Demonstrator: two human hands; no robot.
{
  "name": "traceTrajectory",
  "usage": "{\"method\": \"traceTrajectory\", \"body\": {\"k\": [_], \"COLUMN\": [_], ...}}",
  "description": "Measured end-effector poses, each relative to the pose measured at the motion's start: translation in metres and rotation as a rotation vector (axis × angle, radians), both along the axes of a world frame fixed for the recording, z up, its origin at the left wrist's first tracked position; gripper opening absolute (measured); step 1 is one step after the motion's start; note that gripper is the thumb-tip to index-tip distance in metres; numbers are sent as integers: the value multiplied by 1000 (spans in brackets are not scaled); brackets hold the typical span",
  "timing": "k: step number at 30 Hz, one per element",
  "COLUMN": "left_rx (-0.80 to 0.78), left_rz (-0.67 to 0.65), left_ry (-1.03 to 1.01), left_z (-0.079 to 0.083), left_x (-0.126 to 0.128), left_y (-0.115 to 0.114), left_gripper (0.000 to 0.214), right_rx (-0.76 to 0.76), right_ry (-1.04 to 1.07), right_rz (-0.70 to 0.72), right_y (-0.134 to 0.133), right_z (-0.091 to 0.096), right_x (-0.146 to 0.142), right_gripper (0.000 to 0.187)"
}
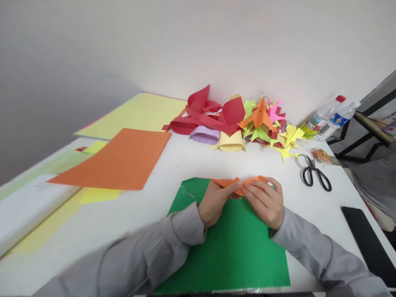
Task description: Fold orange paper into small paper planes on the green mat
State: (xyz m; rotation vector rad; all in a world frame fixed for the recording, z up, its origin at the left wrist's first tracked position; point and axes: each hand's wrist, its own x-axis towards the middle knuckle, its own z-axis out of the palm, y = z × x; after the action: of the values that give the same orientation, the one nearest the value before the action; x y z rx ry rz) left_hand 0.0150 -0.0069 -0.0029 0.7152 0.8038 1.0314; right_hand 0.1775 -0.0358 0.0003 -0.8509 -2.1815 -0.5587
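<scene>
My left hand and my right hand meet over a green sheet on the white table. Both pinch a small folded orange paper held between the fingertips, just above the green sheet's far edge. The left fingers grip its left part, the right fingers press its right end. Grey sleeves cover both my forearms.
A flat orange sheet and yellow sheets lie at the left. A heap of folded coloured paper figures and scraps sits by the wall. Black scissors, two plastic bottles and a dark phone are at the right.
</scene>
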Motion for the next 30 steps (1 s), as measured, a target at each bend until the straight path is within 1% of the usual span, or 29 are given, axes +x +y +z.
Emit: {"method": "traceTrajectory", "body": {"k": [1,3,4,5,6,7,8,9,10,11,12,13,15,17,20,23,25,28,30], "left_rx": [-1,41,96,191,345,548,784,1021,1224,1389,1514,1597,1670,1690,1729,1767,1786,1837,1865], "left_rz": [-15,11,71,138,204,244,225,198,173,158,154,162,192,210,180,148,144,125,116], "left_ry": [4,56,109,185,275,368,474,577,678,773,850,909,975,988,982,990,1005,1051,1088], "left_z": [0,-1,-2,-2,-2,-2,-1,0,2,3,4,4,4,3,4,6,8,10,10], "left_x": [-1,-5,-9,-13,-18,-23,-28,-32,-35,-37,-38,-38,-36,-35,-35,-35,-35,-34,-33], "left_y": [2,8,12,16,21,25,28,30,31,32,31,30,27,27,28,28,27,23,21], "left_gripper": [25,31,34,37,39,43,46,44,37,30,22,16,11,9,13,16,16,17,18], "right_rx": [-12,-14,-7,-1,-1,-9,-24,-41,-58,-72,-80,-89,-104,-114,-132,-130,-78,45,80], "right_ry": [24,83,114,140,159,169,170,170,171,173,177,182,191,196,191,173,123,20,-41], "right_rz": [-3,-21,-34,-47,-58,-64,-66,-65,-62,-55,-44,-33,-16,-6,6,6,-16,-75,-78], "right_y": [0,2,3,4,6,7,8,9,9,9,9,9,9,9,10,8,5,2,0], "right_z": [0,-1,-2,-2,-2,-2,-2,-2,-1,-1,-1,-1,-1,-2,-2,-1,0,0,0], "right_x": [1,3,5,6,7,8,9,9,10,10,9,9,9,10,10,8,5,1,0], "right_gripper": [21,22,23,23,23,23,24,24,24,24,25,25,25,25,25,19,16,15,13]}}
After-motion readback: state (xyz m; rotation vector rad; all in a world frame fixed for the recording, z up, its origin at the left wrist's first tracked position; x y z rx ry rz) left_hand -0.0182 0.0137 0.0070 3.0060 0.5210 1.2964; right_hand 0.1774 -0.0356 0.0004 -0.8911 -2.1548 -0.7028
